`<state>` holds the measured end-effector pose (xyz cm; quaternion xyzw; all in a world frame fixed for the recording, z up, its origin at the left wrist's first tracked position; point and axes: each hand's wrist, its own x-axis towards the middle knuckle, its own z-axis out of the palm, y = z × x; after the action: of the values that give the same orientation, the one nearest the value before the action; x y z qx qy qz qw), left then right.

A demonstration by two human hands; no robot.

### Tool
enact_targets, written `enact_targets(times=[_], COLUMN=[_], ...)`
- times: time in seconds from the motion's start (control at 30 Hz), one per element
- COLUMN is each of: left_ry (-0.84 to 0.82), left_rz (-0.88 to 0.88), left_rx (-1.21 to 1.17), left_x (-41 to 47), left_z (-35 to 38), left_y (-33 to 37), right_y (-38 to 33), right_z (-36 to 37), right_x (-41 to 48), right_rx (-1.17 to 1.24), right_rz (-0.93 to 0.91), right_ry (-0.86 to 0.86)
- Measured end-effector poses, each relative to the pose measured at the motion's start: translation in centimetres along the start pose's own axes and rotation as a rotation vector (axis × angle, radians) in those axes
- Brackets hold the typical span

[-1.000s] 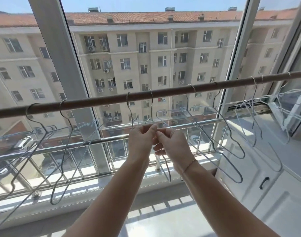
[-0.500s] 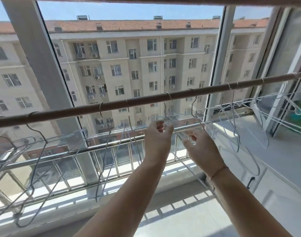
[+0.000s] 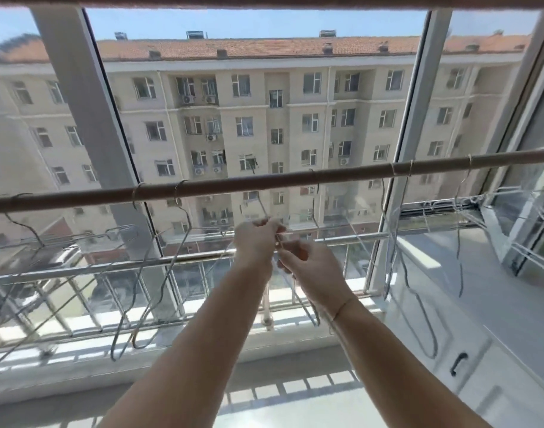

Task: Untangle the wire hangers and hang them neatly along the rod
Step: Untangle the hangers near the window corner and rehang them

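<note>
A brown rod [image 3: 264,180] runs across the window, sloping up to the right. Several thin wire hangers hang from it: a crossed group at the left [image 3: 159,273], and others at the right [image 3: 394,242]. Below the rod's middle, my left hand [image 3: 256,242] and my right hand [image 3: 310,267] meet, fingers pinched on the wire of a hanger [image 3: 313,211] whose hook sits on the rod. A second hook [image 3: 261,205] rises from my left hand and is not on the rod. The wires between my fingers are too thin and blurred to separate.
A steel balcony railing [image 3: 110,267] runs behind the hangers below the rod. White cabinets with a black handle [image 3: 457,364] stand at the lower right. An open window sash [image 3: 517,242] juts in at the far right. A grey pillar [image 3: 88,118] stands left of centre.
My hands came back together on the wire, after being apart half a second ago. The view has tilted, so the rod sits lower in frame and the hangers appear shifted.
</note>
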<state>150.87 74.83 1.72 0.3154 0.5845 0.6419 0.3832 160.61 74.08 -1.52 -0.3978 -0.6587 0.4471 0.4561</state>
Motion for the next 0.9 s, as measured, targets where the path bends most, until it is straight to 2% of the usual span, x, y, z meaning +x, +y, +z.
enact_targets(times=[0.1,0.23,0.37,0.5,0.7,0.9], left_ry=[0.044,0.055,-0.028,-0.12,-0.195,-0.35], left_rz=[-0.018,-0.061,-0.125,-0.155,-0.081,-0.034], left_rx=[0.062,0.092,0.101,0.172,0.374,0.471], left_x=[1.6,1.6,-0.3,-1.5,-3.3,-4.2], left_z=[0.2,-0.9,-3.7,-6.9,-10.1,-12.3], left_y=[0.0,-3.2,-7.1,-10.2,-12.2,-13.2], right_y=[0.0,2.5,5.6,6.9,8.3,10.7], right_z=[0.3,1.5,2.4,2.9,3.2,2.4], right_x=[1.3,0.5,-1.4,-2.1,-3.2,-4.8], right_rx=[-0.014,0.015,-0.004,-0.024,-0.153,-0.476], right_rz=[-0.011,0.084,0.202,0.22,0.124,-0.077], right_ry=[-0.015,-0.057,-0.093,-0.067,-0.012,0.009])
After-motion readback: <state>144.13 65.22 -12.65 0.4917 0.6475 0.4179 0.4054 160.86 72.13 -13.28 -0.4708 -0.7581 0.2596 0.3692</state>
